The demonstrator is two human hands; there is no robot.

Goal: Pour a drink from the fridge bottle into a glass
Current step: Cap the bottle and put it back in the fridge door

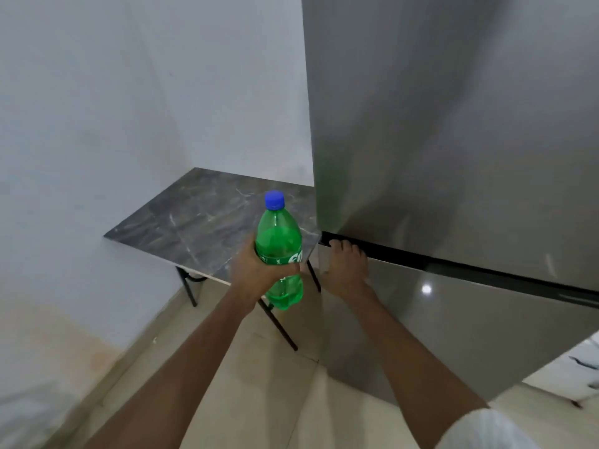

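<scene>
The left hand [259, 270] holds the green bottle [280, 251] upright by its middle, fingers [288, 268] wrapped around the label, blue cap [274, 199] on; the bottle hangs in the air at the near edge of the dark marbled counter [194, 218]; the right hand [348, 270] lies flat against the steel fridge [453, 140], fingers spread and gripping nothing, tips at the dark seam between its 2 doors.

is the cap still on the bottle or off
On. The blue cap sits on the neck of the green bottle, which the left hand holds upright.
</scene>
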